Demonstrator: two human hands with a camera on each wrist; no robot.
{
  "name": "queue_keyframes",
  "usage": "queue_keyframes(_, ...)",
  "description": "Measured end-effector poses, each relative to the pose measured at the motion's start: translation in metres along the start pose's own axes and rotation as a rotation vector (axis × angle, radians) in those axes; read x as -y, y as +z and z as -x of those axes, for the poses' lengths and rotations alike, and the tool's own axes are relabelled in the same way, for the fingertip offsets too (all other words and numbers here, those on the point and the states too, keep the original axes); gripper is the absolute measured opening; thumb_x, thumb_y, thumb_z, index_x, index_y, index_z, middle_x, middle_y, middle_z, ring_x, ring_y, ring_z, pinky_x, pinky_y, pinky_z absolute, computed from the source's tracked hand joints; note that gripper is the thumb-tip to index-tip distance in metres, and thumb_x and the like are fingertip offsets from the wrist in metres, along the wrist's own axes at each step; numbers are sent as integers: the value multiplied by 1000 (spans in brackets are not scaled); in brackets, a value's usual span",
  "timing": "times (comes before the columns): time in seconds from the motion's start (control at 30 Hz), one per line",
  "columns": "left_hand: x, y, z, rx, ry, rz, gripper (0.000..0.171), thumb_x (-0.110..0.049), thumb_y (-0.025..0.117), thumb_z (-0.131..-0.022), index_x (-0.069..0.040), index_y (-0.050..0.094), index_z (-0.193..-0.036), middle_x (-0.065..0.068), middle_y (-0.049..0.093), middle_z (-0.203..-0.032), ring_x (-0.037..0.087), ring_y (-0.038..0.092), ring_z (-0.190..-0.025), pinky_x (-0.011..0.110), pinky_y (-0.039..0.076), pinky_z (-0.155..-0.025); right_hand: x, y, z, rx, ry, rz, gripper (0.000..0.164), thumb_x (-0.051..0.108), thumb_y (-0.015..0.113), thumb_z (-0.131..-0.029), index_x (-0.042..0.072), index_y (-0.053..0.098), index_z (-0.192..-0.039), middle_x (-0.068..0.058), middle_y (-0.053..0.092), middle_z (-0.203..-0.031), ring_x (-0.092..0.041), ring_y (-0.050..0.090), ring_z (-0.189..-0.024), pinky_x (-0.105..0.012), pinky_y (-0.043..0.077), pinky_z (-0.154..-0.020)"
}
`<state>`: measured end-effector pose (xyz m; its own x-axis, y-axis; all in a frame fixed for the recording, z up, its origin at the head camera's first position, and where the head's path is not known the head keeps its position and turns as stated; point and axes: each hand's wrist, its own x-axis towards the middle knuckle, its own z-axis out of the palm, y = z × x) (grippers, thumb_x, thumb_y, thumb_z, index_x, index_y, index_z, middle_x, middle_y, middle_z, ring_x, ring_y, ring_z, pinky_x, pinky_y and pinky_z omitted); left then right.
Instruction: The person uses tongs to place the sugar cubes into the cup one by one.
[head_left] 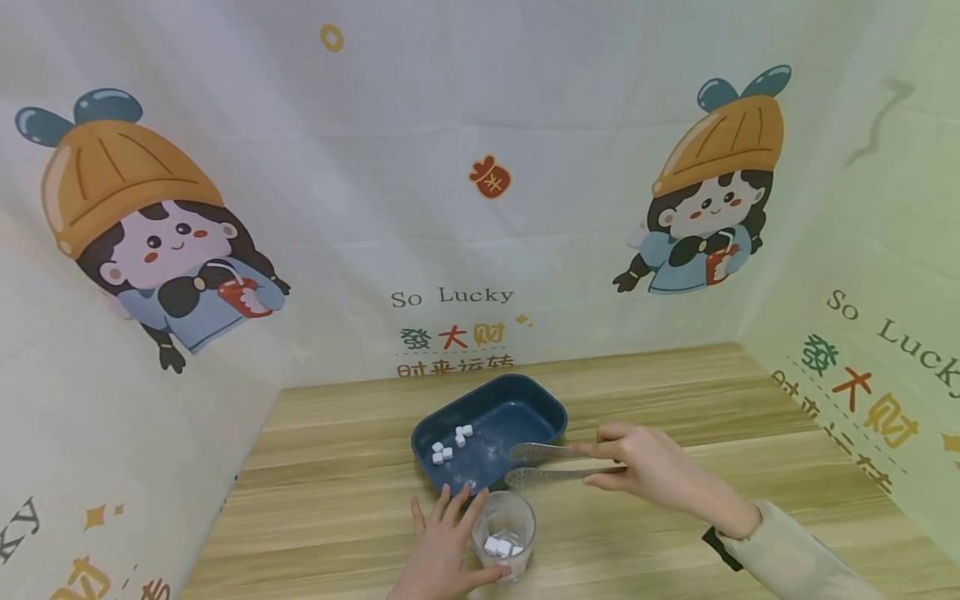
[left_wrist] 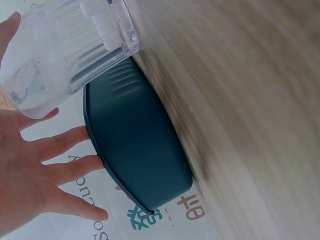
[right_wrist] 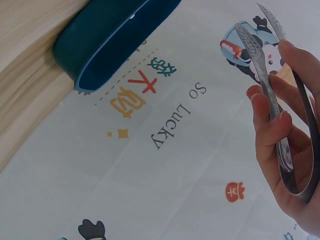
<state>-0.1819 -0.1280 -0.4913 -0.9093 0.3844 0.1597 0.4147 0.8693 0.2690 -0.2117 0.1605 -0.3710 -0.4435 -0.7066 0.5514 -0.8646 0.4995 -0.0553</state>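
Observation:
My right hand [head_left: 660,467] holds metal tongs [right_wrist: 270,92] whose perforated tips stand apart with nothing between them, over the right front side of a dark blue basin [head_left: 540,392]. Several small white cubes [head_left: 442,454] lie in the basin's left part. In front of it stands a clear glass [left_wrist: 50,55] with several white cubes [head_left: 501,547] at its bottom. My left hand [head_left: 442,550] has its fingers spread, two fingertips right at the basin's rim in the left wrist view, while the thumb lies along the glass.
The wood-grain table [head_left: 330,492] meets a white printed cloth [head_left: 450,208] that rises behind and at both sides. Cartoon figures and lettering decorate this cloth. A sleeve [head_left: 795,554] covers my right forearm.

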Motion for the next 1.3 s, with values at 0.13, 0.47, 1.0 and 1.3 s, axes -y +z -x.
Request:
queue_keyframes(0.13,0,1,0,-27,9,-7,93,-73,53,-65,-19,34,-138,17,41,-136,47,35,-123,77,16,-86,-6,2,-3,0,23,-9,32,21,74,-70,7,69,-99,9,45,-63,9,29,-50,-3,24,-44)
queue_keyframes(0.47,1,1,0,-25,10,-11,94,-73,54,-65,-18,34,-138,17,40,-137,48,34,-123,77,17,-86,-18,6,-17,65,124,-40,34,23,71,-74,8,68,-104,8,45,-63,7,29,-48,-8,27,-43)
queue_keyframes(1.0,0,1,-1,-4,-2,-13,94,-74,53,-65,-18,33,-138,17,40,-137,48,33,-124,76,17,-87,-37,20,-33,111,212,-27,38,29,69,-75,8,66,-107,5,45,-61,5,28,-47,-11,26,-42)
queue_keyframes(1.3,0,1,0,-20,14,-20,93,-73,54,-66,-18,34,-138,18,41,-136,48,34,-123,76,17,-87,-42,26,-39,128,243,-49,38,30,68,-77,10,65,-109,8,46,-63,4,29,-46,-13,26,-41)
